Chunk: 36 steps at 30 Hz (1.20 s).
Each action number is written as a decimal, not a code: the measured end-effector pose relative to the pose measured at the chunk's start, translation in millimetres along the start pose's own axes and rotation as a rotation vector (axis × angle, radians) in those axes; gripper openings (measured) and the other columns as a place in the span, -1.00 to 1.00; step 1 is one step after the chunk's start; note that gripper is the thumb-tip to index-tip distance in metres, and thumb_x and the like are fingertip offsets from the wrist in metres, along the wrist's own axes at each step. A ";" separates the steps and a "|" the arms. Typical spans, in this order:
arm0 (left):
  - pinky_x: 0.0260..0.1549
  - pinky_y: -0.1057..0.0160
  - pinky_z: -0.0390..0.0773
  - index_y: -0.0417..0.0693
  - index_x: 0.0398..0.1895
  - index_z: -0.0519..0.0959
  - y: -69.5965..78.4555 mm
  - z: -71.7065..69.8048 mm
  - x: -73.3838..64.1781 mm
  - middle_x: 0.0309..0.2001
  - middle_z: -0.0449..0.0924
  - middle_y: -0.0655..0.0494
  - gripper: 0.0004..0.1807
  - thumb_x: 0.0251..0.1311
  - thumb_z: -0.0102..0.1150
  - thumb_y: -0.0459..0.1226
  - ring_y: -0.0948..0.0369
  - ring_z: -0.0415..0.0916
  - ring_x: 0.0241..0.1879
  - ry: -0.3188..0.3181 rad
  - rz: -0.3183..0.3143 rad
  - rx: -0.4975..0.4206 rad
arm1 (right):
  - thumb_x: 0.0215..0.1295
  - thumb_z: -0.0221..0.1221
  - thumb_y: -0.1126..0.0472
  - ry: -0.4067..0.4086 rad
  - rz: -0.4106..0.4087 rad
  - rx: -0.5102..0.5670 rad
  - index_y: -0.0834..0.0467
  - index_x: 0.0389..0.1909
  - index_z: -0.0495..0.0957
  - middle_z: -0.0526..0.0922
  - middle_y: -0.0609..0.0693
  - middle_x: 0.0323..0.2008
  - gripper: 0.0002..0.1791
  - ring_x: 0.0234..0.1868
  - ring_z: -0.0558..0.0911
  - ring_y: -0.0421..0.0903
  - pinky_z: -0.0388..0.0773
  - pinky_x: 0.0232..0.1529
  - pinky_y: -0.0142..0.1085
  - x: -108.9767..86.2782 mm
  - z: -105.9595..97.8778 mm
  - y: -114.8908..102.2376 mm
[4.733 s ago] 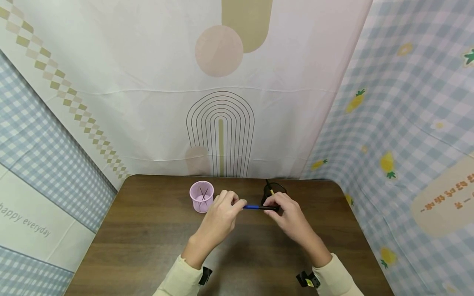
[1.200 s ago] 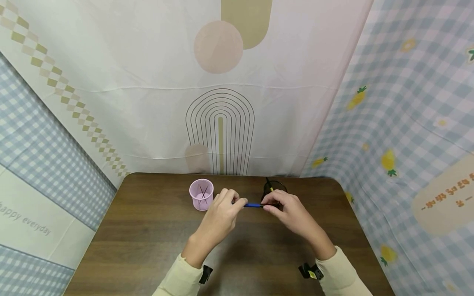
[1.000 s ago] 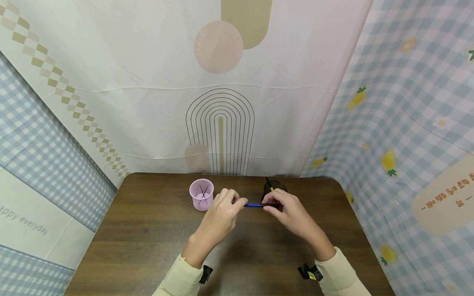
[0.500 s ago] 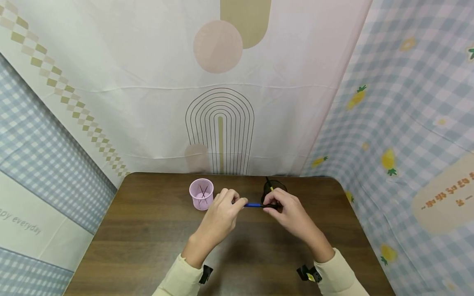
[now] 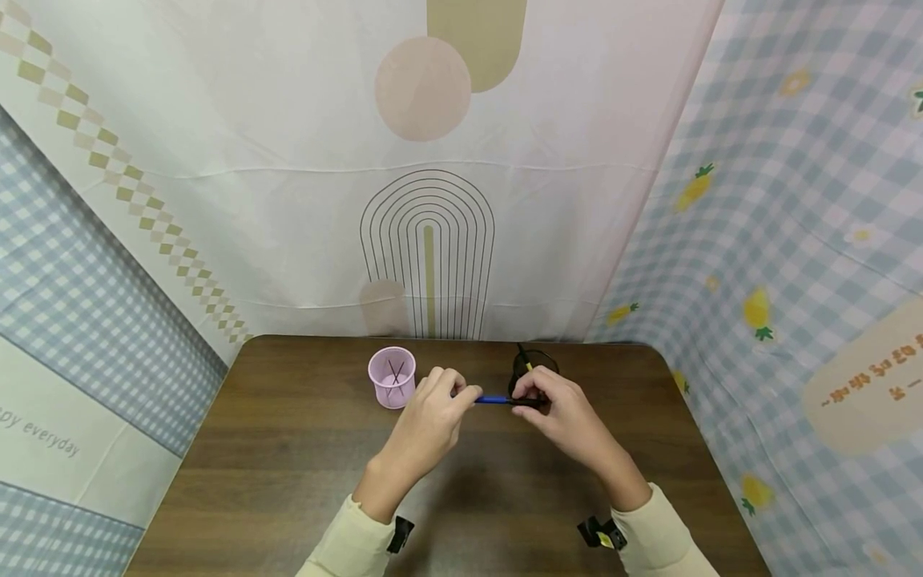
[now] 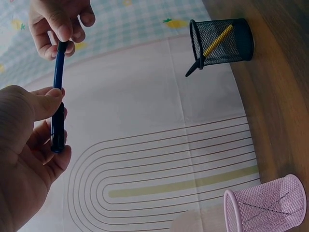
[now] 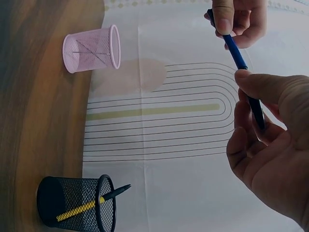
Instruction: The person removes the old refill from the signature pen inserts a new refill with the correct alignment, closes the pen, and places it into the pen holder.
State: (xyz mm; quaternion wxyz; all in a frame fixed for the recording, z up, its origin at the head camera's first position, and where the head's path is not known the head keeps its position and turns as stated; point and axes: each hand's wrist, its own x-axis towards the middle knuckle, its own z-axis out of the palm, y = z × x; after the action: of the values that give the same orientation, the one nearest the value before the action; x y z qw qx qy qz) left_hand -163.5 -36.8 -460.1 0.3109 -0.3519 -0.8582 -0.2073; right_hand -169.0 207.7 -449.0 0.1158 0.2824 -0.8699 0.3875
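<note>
Both hands hold a blue pen [image 5: 493,400] with dark ends, level above the table. My left hand [image 5: 431,410] pinches its left end between thumb and fingers; the dark tip [image 6: 57,140] shows past the thumb in the left wrist view. My right hand [image 5: 561,409] grips the black end [image 7: 257,113] at the right, thumb on top and fingers curled beneath. The blue middle lies bare between the hands. Behind the right hand stands a black mesh pen holder [image 6: 240,44] with a yellow pen [image 7: 77,211] leaning in it, black end out over the rim.
A pink mesh pen holder [image 5: 392,378] stands beyond the left hand, near the table's back edge. The brown wooden table [image 5: 288,465] meets a patterned white cloth [image 5: 303,240] at the back. Checked cloth [image 5: 779,240] hangs along the right side.
Since the oldest frame my right hand has shifted slightly along the pen's black end, with its wrist a little to the right. The left hand keeps its grip. In the last second hardly anything moves.
</note>
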 end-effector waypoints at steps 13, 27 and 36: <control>-0.27 0.22 0.44 -0.04 -0.12 0.65 -0.7 -2.4 0.0 -0.26 0.47 0.08 -0.84 0.32 0.23 -0.43 0.12 0.40 -0.26 -0.028 -0.008 0.008 | 0.47 0.23 0.13 -0.097 0.141 0.025 -0.06 -0.03 0.71 0.70 -0.24 -0.18 -0.84 -0.30 0.58 -0.28 0.57 -0.30 -0.34 2.5 -5.6 2.0; -0.32 0.24 0.43 -0.04 -0.14 0.65 -1.0 -2.3 0.2 -0.27 0.49 0.07 -0.81 0.27 0.24 -0.47 0.13 0.39 -0.25 -0.010 0.012 0.016 | 0.39 0.30 0.16 -0.118 0.129 0.041 -0.06 -0.15 0.76 0.73 -0.19 -0.29 -0.90 -0.36 0.55 -0.30 0.55 -0.38 -0.37 4.8 -6.3 2.2; -0.29 0.24 0.45 -0.04 -0.14 0.64 0.2 -2.1 -0.2 -0.27 0.48 0.08 -0.83 0.27 0.29 -0.44 0.13 0.40 -0.25 -0.010 0.006 0.015 | 0.28 0.38 0.30 -0.070 0.071 0.046 -0.05 -0.18 0.70 0.67 -0.21 -0.27 -0.81 -0.40 0.51 -0.30 0.53 -0.38 -0.38 3.5 -5.5 -0.7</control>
State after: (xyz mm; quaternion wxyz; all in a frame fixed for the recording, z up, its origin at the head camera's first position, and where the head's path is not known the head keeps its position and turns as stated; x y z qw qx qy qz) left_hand -162.4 -38.0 -458.7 0.3098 -0.3530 -0.8602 -0.1985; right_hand -171.6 210.0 -443.4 0.0649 0.2676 -0.8737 0.4011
